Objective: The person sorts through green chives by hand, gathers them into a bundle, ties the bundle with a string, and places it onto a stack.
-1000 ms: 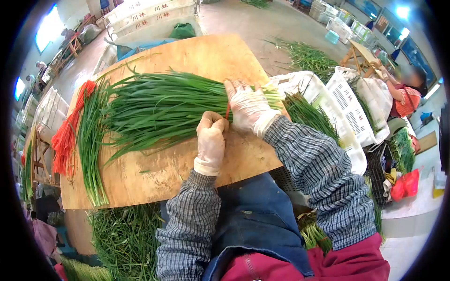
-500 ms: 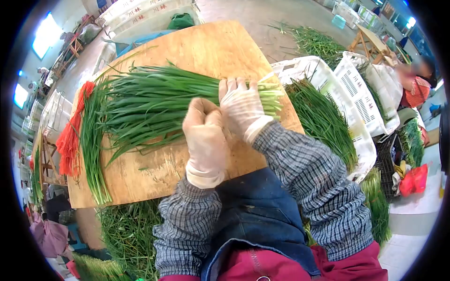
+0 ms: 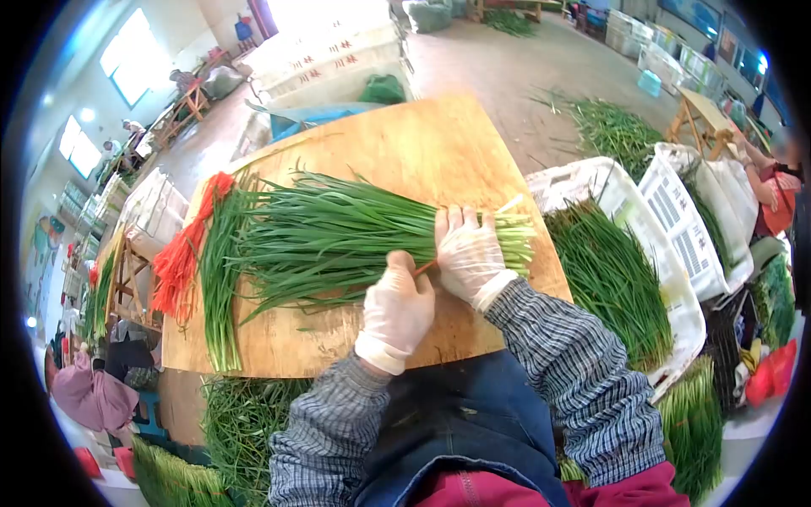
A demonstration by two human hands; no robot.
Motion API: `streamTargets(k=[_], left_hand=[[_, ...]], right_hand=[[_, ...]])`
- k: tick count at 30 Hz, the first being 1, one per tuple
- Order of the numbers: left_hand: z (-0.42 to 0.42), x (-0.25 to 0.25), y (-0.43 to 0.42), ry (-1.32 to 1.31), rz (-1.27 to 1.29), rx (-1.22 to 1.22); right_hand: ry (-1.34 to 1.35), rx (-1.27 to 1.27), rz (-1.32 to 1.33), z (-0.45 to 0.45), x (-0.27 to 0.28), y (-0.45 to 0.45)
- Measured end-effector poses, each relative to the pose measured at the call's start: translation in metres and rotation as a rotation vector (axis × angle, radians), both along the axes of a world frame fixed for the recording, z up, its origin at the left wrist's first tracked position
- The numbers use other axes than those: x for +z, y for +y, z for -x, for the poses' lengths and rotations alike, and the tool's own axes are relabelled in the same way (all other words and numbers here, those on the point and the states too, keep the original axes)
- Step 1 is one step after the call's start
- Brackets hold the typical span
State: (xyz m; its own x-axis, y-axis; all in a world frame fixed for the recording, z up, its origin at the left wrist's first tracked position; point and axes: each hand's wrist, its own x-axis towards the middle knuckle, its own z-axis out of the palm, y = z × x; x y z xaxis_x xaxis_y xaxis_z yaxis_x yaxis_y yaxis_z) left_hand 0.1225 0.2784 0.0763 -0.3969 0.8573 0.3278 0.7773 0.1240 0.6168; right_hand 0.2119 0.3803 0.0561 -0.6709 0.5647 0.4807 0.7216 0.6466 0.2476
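Observation:
A large bunch of garlic chives (image 3: 338, 228) lies across the wooden board (image 3: 431, 139), pale stem ends to the right. My gloved right hand (image 3: 469, 258) presses over the bunch near those ends, fingers curled across the stalks. Just left of it, my gloved left hand (image 3: 395, 311) is closed at the bunch's near edge. A short stretch of red tie (image 3: 427, 266) shows between the two hands, pinched in my left fingers; where the rest of it runs is hidden. A smaller strip of chives (image 3: 221, 291) lies crosswise at the left of the board.
Red ties (image 3: 193, 245) hang in a bundle over the board's left edge. On the right, a white crate (image 3: 688, 325) holds more chives, with another crate (image 3: 676, 220) behind it. Loose greens (image 3: 245, 431) lie below the board. A person (image 3: 775, 190) is at the far right.
The camera view has shifted, so the board appears lower and farther right. My left hand has turned and drawn slightly away from the bunch, and the red tie now shows between my hands.

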Motion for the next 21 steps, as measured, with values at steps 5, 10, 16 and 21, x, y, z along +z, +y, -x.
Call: streamTargets(k=[5, 10, 16, 21], left_hand=[[0.003, -0.003, -0.016, 0.333, 0.166, -0.083], [0.015, 0.001, -0.009, -0.456, -0.129, -0.378], [0.009, -0.006, 0.010, -1.580, -0.247, -0.458], [-0.002, -0.014, 0.004, -1.537, -0.289, -0.266]], right_hand=[[-0.039, -0.014, -0.005, -0.002, 0.002, 0.000], [-0.089, -0.027, 0.122, -0.001, 0.010, -0.001], [-0.078, 0.035, 0.297, -0.007, 0.020, 0.007], [-0.118, -0.057, 0.326, -0.001, 0.021, 0.006]])
